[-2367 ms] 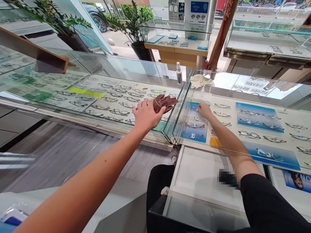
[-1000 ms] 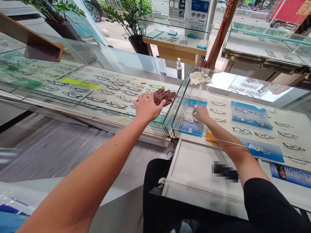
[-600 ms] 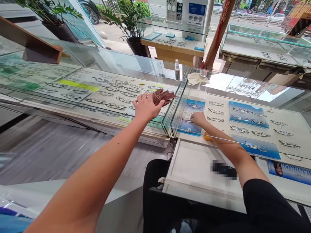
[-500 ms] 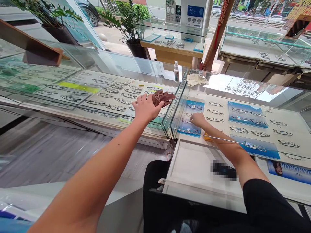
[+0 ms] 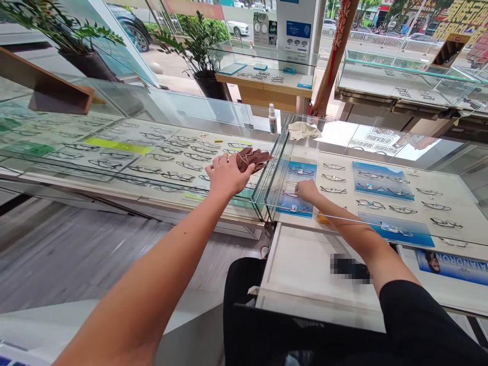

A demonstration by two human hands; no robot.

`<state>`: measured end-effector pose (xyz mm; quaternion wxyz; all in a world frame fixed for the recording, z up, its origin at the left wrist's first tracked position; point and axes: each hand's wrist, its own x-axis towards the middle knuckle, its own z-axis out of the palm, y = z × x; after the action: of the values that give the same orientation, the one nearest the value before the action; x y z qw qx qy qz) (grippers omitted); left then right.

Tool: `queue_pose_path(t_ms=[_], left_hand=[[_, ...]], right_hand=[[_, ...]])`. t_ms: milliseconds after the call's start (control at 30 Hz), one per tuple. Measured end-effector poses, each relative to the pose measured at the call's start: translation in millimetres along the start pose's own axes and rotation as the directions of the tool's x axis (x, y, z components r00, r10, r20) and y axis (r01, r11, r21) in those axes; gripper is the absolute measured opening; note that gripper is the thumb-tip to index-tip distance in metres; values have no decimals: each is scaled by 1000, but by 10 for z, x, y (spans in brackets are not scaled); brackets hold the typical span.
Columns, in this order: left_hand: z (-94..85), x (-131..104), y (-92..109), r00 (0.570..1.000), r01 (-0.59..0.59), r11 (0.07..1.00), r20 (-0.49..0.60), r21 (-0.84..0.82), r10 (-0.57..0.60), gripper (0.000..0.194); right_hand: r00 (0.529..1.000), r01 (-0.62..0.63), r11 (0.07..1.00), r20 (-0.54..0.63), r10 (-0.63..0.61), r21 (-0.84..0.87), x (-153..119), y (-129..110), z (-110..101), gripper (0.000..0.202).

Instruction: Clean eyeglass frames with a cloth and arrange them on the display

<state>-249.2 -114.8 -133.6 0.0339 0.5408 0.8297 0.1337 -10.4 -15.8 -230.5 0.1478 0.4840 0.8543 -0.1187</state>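
Note:
A crumpled brown cloth (image 5: 254, 159) is bunched in my left hand (image 5: 227, 175), which rests over the glass top of the left display case near its right end. My right hand (image 5: 307, 191) reaches inside the right display case. Its fingers are pinched together at the right end of a pair of eyeglasses (image 5: 290, 193) lying on a blue display card (image 5: 282, 200). The fingers partly cover that frame. Other eyeglasses (image 5: 301, 171) lie just above on the same card, and more eyeglasses (image 5: 334, 178) stand in rows to the right.
A spray bottle (image 5: 272, 119) and a pale cloth (image 5: 304, 130) sit on the glass tops. Glass edges (image 5: 263, 195) meet between the cases. Below my right forearm is a pulled-out white drawer (image 5: 297, 259) with a blurred dark object (image 5: 351, 268). A wooden stand (image 5: 57, 86) is far left.
The view has tilted up slightly, so the cases sit a little lower in the picture. Both hands keep nearly the same places, on the cloth and at the eyeglasses.

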Motion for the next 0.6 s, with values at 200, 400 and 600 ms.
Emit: queue_pose_path(t_ms=[200,400,600], left_hand=[[-19,-11,23,1000,9,1000,5,-6,-9,88],[-52,-23,48,1000,7,1000,14,-12,-7,86],[-36,1,11,1000,-12,999,2,-39,12,100]], right_hand=[[998,0,1000,-60,0,4,-99,-20,8,24],[982,74,997,-172,-70,12,-457,-133,83,34],[950,307,952,-70,-306,2,-1103,-285,287,32]])
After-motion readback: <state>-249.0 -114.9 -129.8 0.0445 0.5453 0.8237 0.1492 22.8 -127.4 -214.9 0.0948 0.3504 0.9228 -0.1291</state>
